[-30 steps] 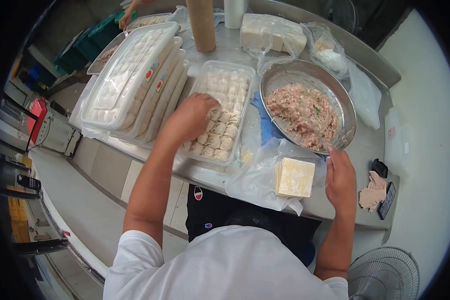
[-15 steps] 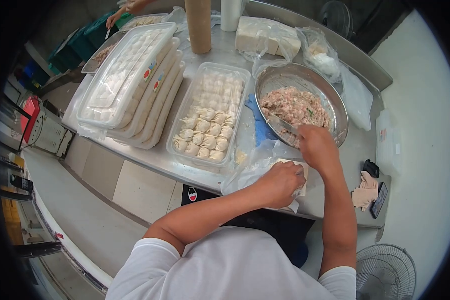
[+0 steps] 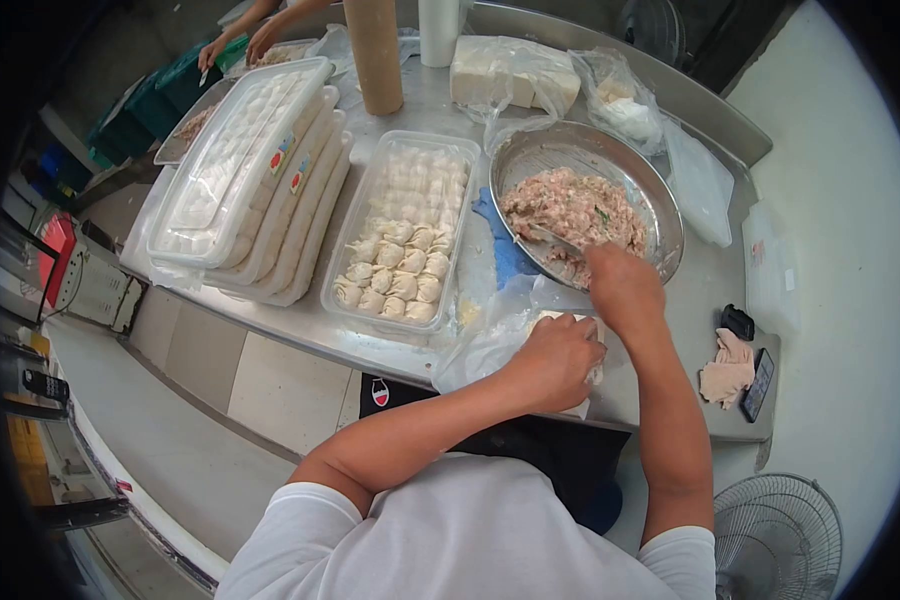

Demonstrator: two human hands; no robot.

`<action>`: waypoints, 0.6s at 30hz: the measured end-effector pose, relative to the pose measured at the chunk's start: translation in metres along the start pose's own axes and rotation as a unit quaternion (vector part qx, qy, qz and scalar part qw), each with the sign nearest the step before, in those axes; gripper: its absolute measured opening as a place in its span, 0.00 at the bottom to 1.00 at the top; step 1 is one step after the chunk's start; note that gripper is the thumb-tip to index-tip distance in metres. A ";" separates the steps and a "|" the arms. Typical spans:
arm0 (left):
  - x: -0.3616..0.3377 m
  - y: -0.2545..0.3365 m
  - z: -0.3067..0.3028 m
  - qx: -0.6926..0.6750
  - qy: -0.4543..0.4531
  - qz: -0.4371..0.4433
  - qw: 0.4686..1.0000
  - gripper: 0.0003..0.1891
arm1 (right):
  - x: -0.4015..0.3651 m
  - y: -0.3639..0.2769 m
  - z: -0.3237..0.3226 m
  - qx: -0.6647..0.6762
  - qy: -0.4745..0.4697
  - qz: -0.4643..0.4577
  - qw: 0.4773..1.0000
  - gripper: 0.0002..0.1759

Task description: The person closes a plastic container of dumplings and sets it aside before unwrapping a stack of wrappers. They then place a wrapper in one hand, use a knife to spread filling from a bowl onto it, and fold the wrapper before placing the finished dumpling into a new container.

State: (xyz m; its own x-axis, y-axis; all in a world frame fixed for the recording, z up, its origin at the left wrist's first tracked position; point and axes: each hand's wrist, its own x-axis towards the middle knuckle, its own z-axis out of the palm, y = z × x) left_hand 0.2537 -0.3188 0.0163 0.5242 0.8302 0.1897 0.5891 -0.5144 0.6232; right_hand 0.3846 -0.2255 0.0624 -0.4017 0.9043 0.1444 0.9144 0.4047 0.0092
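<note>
My right hand (image 3: 627, 290) is closed around the handle of a thin metal spatula (image 3: 562, 239), its blade in the pinkish minced meat filling (image 3: 580, 205). The filling sits in a wide steel bowl (image 3: 665, 210). Close below the bowl, my left hand (image 3: 558, 358) is curled over pale dumpling wrappers (image 3: 595, 370) at the table's front edge, its fingertips pressed on them. A plastic bag (image 3: 480, 350) lies crumpled beside these wrappers. Left of the bowl, a clear plastic tub (image 3: 335, 285) holds rows of folded dumplings (image 3: 395, 270).
Stacked lidded tubs (image 3: 240, 170) stand at the left of the steel table (image 3: 435, 100). Behind are a brown cardboard roll (image 3: 375, 60) and a bagged white block (image 3: 515, 75). A blue cloth (image 3: 508, 250) touches the bowl. A phone (image 3: 758, 385) lies right. Another person's hands (image 3: 260, 40) work far left.
The view has shifted slightly, so the table items sit further left. My right hand keeps the spatula in the filling. Both of the other person's hands now show at the back.
</note>
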 end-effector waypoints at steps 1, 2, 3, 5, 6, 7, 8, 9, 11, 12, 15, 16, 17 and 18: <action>0.000 -0.001 0.001 0.003 0.003 -0.002 1.000 0.15 | 0.003 -0.001 0.009 0.030 0.006 -0.034 0.999 0.09; -0.001 -0.001 0.003 0.014 0.011 0.002 1.000 0.15 | 0.008 -0.002 0.013 0.060 0.012 -0.070 0.996 0.09; -0.002 0.000 0.004 0.023 0.019 0.005 1.000 0.15 | 0.009 -0.002 0.010 0.061 0.014 -0.077 0.995 0.09; -0.005 0.005 0.005 0.038 0.026 0.000 0.999 0.14 | 0.007 0.008 0.000 0.119 -0.009 -0.067 0.991 0.09; -0.004 0.007 0.005 0.050 0.029 0.000 0.998 0.14 | 0.006 0.014 -0.004 0.120 -0.007 -0.065 0.991 0.09; -0.003 0.006 0.005 0.050 0.027 0.003 0.998 0.14 | 0.005 0.021 -0.008 0.142 -0.002 -0.063 0.988 0.09; -0.001 0.005 0.006 0.043 0.022 -0.005 0.999 0.14 | 0.004 0.025 -0.009 0.164 0.003 -0.061 0.985 0.09; -0.001 0.005 0.006 0.034 0.015 -0.014 0.999 0.14 | 0.003 0.025 -0.008 0.164 0.002 -0.057 0.985 0.09; 0.000 0.004 0.003 0.023 -0.002 -0.014 1.000 0.14 | 0.002 0.019 -0.003 0.127 0.089 -0.066 0.986 0.09; 0.001 0.004 0.002 0.015 -0.012 -0.016 1.000 0.14 | 0.004 0.011 -0.004 0.127 0.089 -0.062 0.986 0.09; 0.000 -0.003 0.011 0.018 0.027 0.000 0.999 0.15 | 0.012 -0.006 -0.005 -0.019 -0.002 -0.019 1.000 0.10; 0.001 -0.008 0.014 0.020 0.030 -0.002 0.999 0.15 | 0.014 -0.007 0.001 0.009 -0.011 -0.039 0.999 0.10; 0.003 -0.013 0.018 -0.013 0.058 -0.014 0.998 0.13 | 0.017 -0.008 0.004 0.036 -0.021 -0.060 0.997 0.10; 0.004 -0.012 0.014 -0.045 0.085 -0.026 0.995 0.11 | 0.017 -0.006 0.001 0.036 -0.019 -0.064 0.997 0.10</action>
State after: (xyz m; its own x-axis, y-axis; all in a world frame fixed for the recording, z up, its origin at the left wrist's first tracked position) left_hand 0.2574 -0.3124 -0.0009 0.3794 0.8831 0.2761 0.5504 -0.4553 0.6998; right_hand 0.3721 -0.2123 0.0641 -0.5175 0.8489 0.1081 0.8504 0.5242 -0.0456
